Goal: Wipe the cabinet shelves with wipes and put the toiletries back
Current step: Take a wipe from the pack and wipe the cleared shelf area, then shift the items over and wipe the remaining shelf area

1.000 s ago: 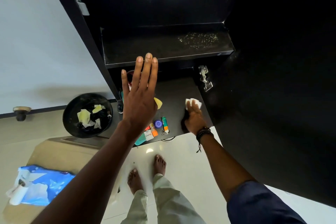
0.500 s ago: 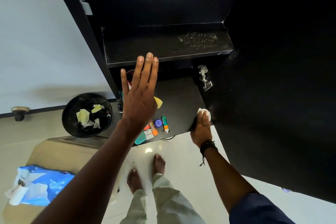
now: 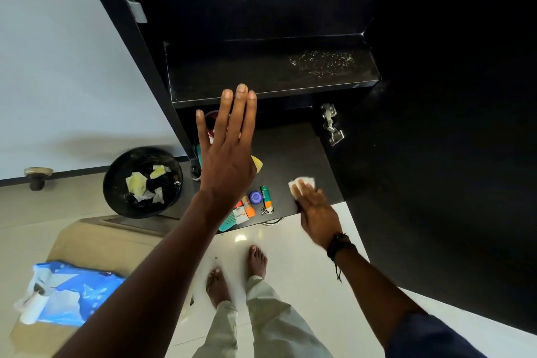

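Note:
My right hand (image 3: 315, 209) presses a white wipe (image 3: 303, 183) flat on the black lower shelf (image 3: 293, 151), near its front right edge. My left hand (image 3: 228, 151) is raised flat and open in front of the cabinet, fingers together, holding nothing. Small toiletries lie at the lower shelf's front left: a green-and-orange tube (image 3: 266, 197), a blue cap (image 3: 255, 197), a small carton (image 3: 241, 216), a teal comb (image 3: 225, 225). A dark red cup (image 3: 209, 125) stands behind my left hand, partly hidden. The upper shelf (image 3: 261, 75) is bare, with pale specks (image 3: 322, 62) on its right.
A black bin (image 3: 142, 182) with used wipes stands on the floor at left. A blue wipes pack (image 3: 72, 293) lies on a beige surface at lower left. The open cabinet door (image 3: 436, 183) with its hinge (image 3: 331, 128) stands at right. My bare feet (image 3: 236, 273) are below the shelf.
My right hand slid the wipe to the shelf's right front edge, then back left. My left hand stayed raised and still.

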A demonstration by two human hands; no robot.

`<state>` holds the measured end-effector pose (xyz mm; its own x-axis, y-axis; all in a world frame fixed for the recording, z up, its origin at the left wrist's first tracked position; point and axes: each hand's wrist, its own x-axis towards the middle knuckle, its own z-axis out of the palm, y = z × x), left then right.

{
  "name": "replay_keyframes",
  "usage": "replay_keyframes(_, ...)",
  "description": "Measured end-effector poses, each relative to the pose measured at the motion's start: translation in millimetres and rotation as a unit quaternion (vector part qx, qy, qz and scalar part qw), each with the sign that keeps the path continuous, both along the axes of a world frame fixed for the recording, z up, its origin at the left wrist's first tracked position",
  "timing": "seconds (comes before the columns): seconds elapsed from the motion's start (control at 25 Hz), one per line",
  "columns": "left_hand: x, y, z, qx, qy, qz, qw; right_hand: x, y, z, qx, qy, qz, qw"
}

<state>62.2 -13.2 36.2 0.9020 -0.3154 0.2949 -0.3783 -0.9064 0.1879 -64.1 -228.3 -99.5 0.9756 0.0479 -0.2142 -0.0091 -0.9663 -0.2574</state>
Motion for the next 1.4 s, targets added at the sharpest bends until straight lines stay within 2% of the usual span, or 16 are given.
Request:
replay_keyframes(0.16,1,3,-1,0.013,-0.004,-0.004,1.0,82,-9,7,0.021,0.049,-0.154,0.987)
replay_keyframes(0.28,0,1,-1,0.007,-0.006,0.004,1.0,119,14,10,0.056,0.061,-0.099,0.992)
replay_keyframes(0.44,0,0,1,0.008,-0.005,0.009,1.0,99,43,6,0.059,0.026,0.004,0.998)
replay_keyframes(0.52,0,3,2,0.014,0.001,0.007,1.0,74,46,3,0.058,0.015,-0.025,0.998)
replay_keyframes(0.6,0,4,3,0.011,0.015,0.0,1.0,56,40,4,0.062,0.008,-0.101,0.993)
replay_keyframes(0.68,-1,3,7,0.001,0.035,-0.003,0.999,47,29,3,0.108,0.015,-0.137,0.985)
replay_keyframes(0.72,-1,3,9,-0.006,0.044,-0.003,0.999,45,24,6,0.146,0.011,-0.179,0.973)
replay_keyframes(0.76,-1,3,12,-0.016,0.051,-0.002,0.999,47,22,12,0.244,0.018,-0.245,0.938)
replay_keyframes(0.88,-6,4,21,-0.071,0.074,-0.011,0.995,52,29,49,0.497,0.068,-0.386,0.774)
replay_keyframes(0.92,-10,7,22,-0.106,0.083,-0.01,0.991,53,33,65,0.544,0.073,-0.388,0.74)
replay_keyframes(1.0,-22,13,21,-0.18,0.097,0.002,0.979,54,41,100,0.608,0.057,-0.366,0.703)
replay_keyframes(1.08,-33,20,19,-0.253,0.104,0.018,0.962,59,51,137,0.646,0.017,-0.324,0.691)
replay_keyframes(1.2,-39,28,20,-0.344,0.109,0.069,0.93,80,72,193,0.655,-0.054,-0.242,0.714)
replay_keyframes(1.32,-34,32,24,-0.365,0.123,0.083,0.919,115,95,225,0.644,-0.107,-0.197,0.731)
replay_keyframes(1.4,-32,32,23,-0.369,0.138,0.084,0.915,141,107,230,0.631,-0.135,-0.216,0.733)
